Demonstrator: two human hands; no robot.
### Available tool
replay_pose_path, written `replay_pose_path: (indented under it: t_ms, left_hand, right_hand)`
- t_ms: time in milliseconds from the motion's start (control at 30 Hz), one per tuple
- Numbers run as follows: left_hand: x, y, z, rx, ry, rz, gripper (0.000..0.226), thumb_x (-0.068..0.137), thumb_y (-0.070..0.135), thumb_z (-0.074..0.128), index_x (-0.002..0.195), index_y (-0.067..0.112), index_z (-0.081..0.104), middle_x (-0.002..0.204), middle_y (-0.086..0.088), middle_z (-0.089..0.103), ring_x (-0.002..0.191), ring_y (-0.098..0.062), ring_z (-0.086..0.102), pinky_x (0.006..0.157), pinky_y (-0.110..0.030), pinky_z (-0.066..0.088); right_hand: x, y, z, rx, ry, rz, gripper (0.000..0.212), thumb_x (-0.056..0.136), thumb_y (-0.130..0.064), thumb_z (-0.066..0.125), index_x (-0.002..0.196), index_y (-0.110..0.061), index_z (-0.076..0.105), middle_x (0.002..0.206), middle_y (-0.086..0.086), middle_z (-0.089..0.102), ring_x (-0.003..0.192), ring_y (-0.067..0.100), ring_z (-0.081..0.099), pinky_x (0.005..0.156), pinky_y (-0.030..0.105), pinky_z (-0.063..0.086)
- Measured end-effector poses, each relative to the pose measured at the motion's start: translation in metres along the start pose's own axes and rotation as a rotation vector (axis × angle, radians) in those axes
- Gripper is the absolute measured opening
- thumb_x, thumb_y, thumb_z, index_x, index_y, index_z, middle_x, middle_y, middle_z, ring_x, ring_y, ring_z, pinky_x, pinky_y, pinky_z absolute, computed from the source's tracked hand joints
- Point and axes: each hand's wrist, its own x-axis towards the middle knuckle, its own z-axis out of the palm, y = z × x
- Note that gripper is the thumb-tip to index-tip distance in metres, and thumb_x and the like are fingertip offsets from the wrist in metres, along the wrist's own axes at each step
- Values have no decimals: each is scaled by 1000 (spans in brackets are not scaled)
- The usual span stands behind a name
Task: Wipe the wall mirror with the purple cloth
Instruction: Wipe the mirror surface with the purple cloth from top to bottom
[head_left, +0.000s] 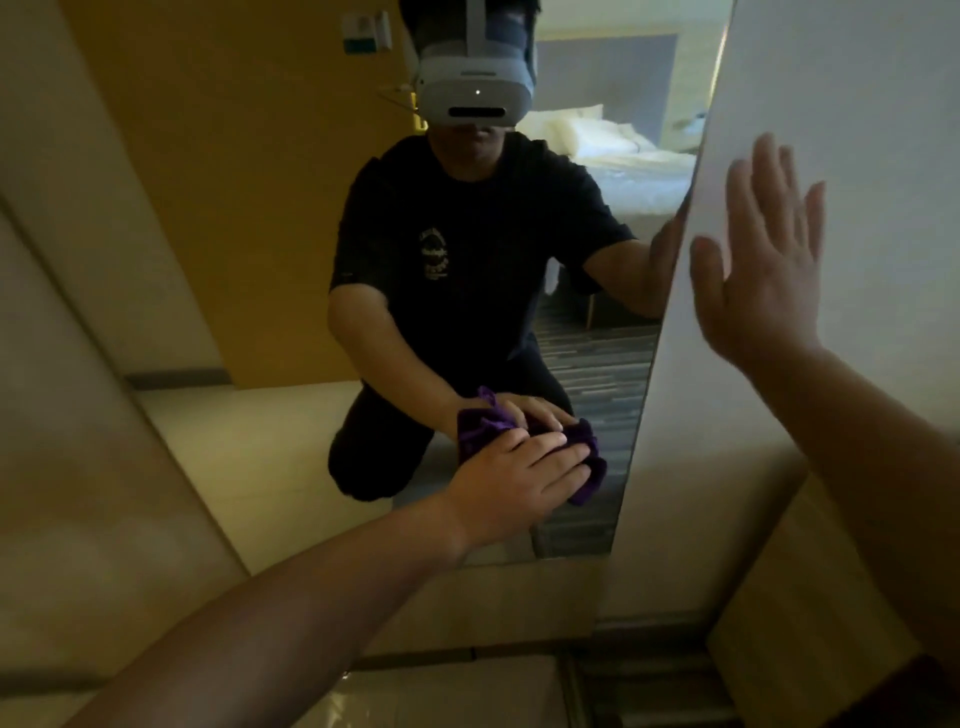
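Note:
The tall wall mirror (270, 208) fills the middle of the head view and reflects a kneeling person in a dark shirt. My left hand (519, 483) presses the bunched purple cloth (587, 457) flat against the glass near the mirror's lower right corner; the cloth's reflection meets it just above. My right hand (763, 254) lies flat with fingers spread on the white wall (857, 104) to the right of the mirror's edge, holding nothing.
A pale wall panel (67, 415) borders the mirror on the left. Below the mirror runs a dark baseboard (467, 654) above a glossy tiled floor (441, 696). A wooden panel (800, 613) stands at the lower right. A bed and a door appear only as reflections.

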Motion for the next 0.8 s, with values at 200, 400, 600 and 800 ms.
replay_pose_path:
  t_ms: [200, 400, 600, 800]
  left_hand:
    - [-118, -11, -15, -69, -8, -109, 43, 95, 13, 52, 139, 15, 49, 144, -7, 53, 126, -27, 54, 93, -40, 48]
    - [-203, -46, -41, -53, 94, -290, 34, 105, 7, 40, 134, 15, 54, 141, -6, 57, 125, -29, 55, 91, -43, 47]
    - [-224, -117, -54, 103, 260, -330, 32, 105, 9, 48, 135, 17, 57, 142, -4, 57, 128, -27, 55, 96, -43, 44]
    - [-214, -169, -32, 252, 434, -181, 38, 101, 11, 59, 138, 19, 57, 143, -3, 55, 131, -24, 54, 104, -42, 45]
  right_hand:
    - [-111, -91, 53, 14, -153, -331, 56, 103, -34, 37, 152, -10, 29, 161, 16, 18, 152, 34, 12, 122, 57, 5]
    - [-133, -163, 93, 44, -199, -470, 54, 98, -32, 42, 145, -6, 40, 158, 15, 24, 153, 26, -1, 118, 65, 12]
    - [-137, -187, 136, -131, -176, -491, 61, 98, -31, 44, 153, -9, 29, 163, 15, 17, 152, 36, 10, 118, 65, 6]
    - [-140, -183, 151, -120, -53, -496, 62, 101, -34, 40, 157, -14, 22, 166, 8, 7, 153, 30, 4, 121, 58, -1]
